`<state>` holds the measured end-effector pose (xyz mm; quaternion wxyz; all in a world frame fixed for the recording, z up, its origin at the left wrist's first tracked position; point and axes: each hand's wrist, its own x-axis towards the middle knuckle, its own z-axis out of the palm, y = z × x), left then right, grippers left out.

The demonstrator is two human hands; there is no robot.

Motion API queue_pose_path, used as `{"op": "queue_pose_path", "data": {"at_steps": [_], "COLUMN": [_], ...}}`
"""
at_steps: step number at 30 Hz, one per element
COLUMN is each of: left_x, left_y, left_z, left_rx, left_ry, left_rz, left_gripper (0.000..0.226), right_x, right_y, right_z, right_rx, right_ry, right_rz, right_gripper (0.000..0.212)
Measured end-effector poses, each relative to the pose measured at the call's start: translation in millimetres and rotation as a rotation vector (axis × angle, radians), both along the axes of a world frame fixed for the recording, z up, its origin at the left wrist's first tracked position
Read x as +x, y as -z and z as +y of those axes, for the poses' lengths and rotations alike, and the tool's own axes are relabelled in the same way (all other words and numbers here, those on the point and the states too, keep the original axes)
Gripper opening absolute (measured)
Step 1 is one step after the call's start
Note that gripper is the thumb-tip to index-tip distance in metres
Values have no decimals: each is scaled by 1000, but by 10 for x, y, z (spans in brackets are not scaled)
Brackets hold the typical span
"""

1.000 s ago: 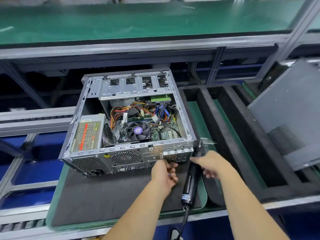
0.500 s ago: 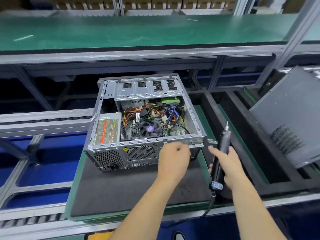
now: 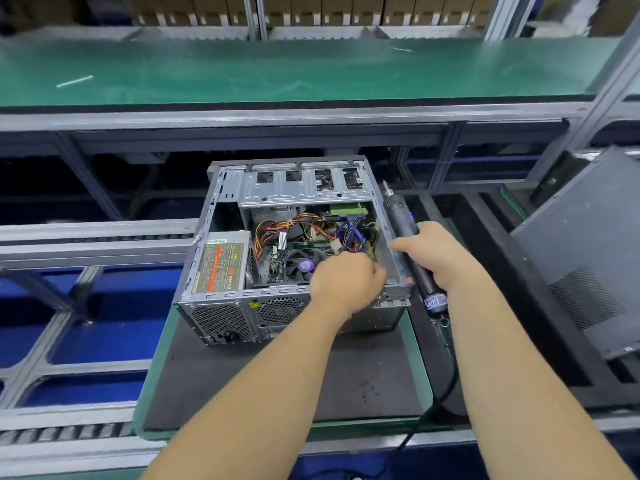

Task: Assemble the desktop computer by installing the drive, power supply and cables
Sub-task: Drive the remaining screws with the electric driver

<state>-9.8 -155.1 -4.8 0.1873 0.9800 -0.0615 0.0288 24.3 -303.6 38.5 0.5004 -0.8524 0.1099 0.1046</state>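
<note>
Head view: computer case (image 3: 242,303) rests open on the black mat (image 3: 277,382). My right hand (image 3: 434,252) grips the screwdriver (image 3: 403,230) beside it; left hand (image 3: 343,282), fingers curled, contents indiscernible, above the rear edge. Rigid, heavy; sharp edges: lift by frame.

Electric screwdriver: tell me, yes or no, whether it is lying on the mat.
No, the right hand grips the electric screwdriver, bit pointing up, beside the computer case.

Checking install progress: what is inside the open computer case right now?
Inside the computer case: power supply at left, coloured cables, a fan, the empty drive cage. The left hand covers the near-right interior.
</note>
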Motion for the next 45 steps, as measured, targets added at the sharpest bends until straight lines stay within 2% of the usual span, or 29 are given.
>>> {"op": "queue_pose_path", "data": {"at_steps": [5,10,12,17,20,26,30,36,45], "left_x": [-159,-408,-384,-159,-3,147,180,234,243], "left_y": [-14,-19,-48,-145,-255,-157,-56,71,7], "left_z": [215,641,695,326,-66,-521,-545,-540,-522], "left_rx": [117,109,-1,-270,-279,-171,-270,-316,-227], "left_ry": [259,467,406,-60,-211,-262,-285,-331,-294], "left_rz": [-65,-81,-2,163,167,189,198,152,190], "left_gripper": [52,52,51,49,43,22,11,33,33], "right_x": [-231,-665,-655,-277,34,637,1140,1821,1920], "right_y": [62,173,185,88,17,-78,-85,-137,-151], "right_z": [82,0,41,64,-38,-246,-285,-133,57], "right_rx": [-177,84,82,9,3,105,74,-32,-390], "right_ry": [4,-50,-47,14,46,-60,-176,-323,-489], "right_rz": [-39,126,110,-53,-111,-51,-86,-47,100], "right_gripper": [26,25,24,32,31,24,23,23,36]}}
